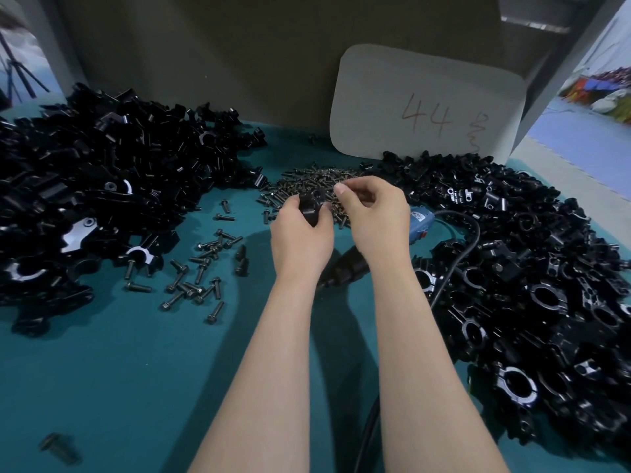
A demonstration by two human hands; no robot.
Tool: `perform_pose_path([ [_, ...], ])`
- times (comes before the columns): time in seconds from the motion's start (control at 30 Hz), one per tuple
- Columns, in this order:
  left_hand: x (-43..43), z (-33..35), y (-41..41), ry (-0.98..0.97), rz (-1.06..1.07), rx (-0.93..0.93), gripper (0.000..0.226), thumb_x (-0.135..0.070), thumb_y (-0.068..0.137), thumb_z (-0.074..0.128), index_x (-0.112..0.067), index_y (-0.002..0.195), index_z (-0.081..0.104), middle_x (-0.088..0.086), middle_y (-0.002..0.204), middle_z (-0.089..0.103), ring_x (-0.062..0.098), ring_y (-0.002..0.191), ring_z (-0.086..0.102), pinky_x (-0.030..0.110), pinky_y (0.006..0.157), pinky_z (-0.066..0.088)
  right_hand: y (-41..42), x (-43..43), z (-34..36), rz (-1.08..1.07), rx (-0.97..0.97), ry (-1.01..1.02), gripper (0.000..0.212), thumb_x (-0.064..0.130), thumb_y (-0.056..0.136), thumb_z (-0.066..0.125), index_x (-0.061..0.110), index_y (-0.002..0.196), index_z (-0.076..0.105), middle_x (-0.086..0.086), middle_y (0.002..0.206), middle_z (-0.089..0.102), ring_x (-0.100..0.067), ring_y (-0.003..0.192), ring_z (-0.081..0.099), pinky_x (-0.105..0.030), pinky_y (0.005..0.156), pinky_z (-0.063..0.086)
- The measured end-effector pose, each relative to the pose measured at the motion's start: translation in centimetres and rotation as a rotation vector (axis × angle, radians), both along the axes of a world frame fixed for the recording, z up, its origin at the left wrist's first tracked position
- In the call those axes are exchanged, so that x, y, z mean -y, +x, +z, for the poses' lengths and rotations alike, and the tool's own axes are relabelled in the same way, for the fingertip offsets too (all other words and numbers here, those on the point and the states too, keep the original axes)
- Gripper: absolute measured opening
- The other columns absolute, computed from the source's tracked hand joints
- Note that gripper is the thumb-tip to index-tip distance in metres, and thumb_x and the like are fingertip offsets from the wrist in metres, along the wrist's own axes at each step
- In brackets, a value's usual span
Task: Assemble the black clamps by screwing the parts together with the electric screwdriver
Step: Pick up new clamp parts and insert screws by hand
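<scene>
Black clamp part (311, 204) held over the teal table (119, 370), just in front of the screw pile.

Glossy and dark, it sits gripped in the left hand (300, 238), fingers wrapped round its lower half. The right hand (374, 216) hovers beside it with thumb and forefinger pinched together; whether they hold a screw cannot be told. Under the forearms lies the electric screwdriver (345, 268), black nose toward the viewer, blue body and cable behind. Loose screws (201, 274) scatter left. Farther back are the small screw heap (317, 184), clamp halves (102, 186) left, assembled clamps (532, 288) right, and a card (426, 104) marked 44.
</scene>
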State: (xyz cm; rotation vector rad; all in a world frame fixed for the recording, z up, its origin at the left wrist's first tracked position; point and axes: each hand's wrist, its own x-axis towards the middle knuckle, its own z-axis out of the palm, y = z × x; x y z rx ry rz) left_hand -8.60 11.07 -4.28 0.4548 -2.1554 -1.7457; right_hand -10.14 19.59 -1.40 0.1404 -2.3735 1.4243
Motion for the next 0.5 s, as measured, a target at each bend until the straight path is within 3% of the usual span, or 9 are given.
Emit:
perform_pose_path([
  [0.13, -0.13, 0.22, 0.09, -0.122, 0.001, 0.001, 0.025, -0.036, 0.094, 0.058, -0.014, 0.104, 0.062, -0.003, 0.094, 0.067, 0.021, 0.092, 0.064, 0.031, 0.074, 0.050, -0.04, 0.08, -0.09, 0.010, 0.026, 0.079, 0.004, 0.023, 0.090, 0.064, 0.022, 0.088, 0.066, 0.018, 0.075, 0.059, 0.006, 0.072, 0.055, 0.000, 0.065, 0.039],
  [0.2, -0.23, 0.34, 0.17, -0.169, -0.005, 0.020, 0.038, -0.040, 0.094, 0.057, -0.011, 0.118, 0.060, 0.001, 0.105, 0.068, 0.024, 0.100, 0.063, 0.036, 0.081, 0.053, -0.03, 0.13, -0.06, -0.005, 0.032, 0.101, 0.005, 0.024, 0.090, 0.064, 0.023, 0.086, 0.065, 0.018, 0.073, 0.058, 0.005, 0.070, 0.053, 0.000, 0.064, 0.038],
  [0.27, -0.29, 0.30, 0.18, -0.218, -0.004, 0.030, 0.044, -0.041, 0.093, 0.056, -0.009, 0.123, 0.058, 0.006, 0.110, 0.068, 0.027, 0.103, 0.062, 0.040, 0.084, 0.053, -0.04, 0.13, -0.09, -0.029, 0.030, 0.129, 0.006, 0.025, 0.090, 0.064, 0.024, 0.084, 0.064, 0.019, 0.071, 0.056, 0.002, 0.070, 0.053, -0.005, 0.064, 0.039],
  [0.5, -0.43, 0.68, 0.34, -0.390, 0.057, 0.028, 0.046, -0.044, 0.097, 0.044, -0.006, 0.122, 0.054, 0.013, 0.097, 0.067, 0.035, 0.090, 0.062, 0.038, 0.067, 0.045, 0.03, 0.80, 0.45, -0.054, 0.015, 0.271, 0.019, 0.034, 0.089, 0.064, 0.016, 0.089, 0.071, 0.002, 0.081, 0.066, -0.017, 0.085, 0.059, -0.028, 0.076, 0.046],
])
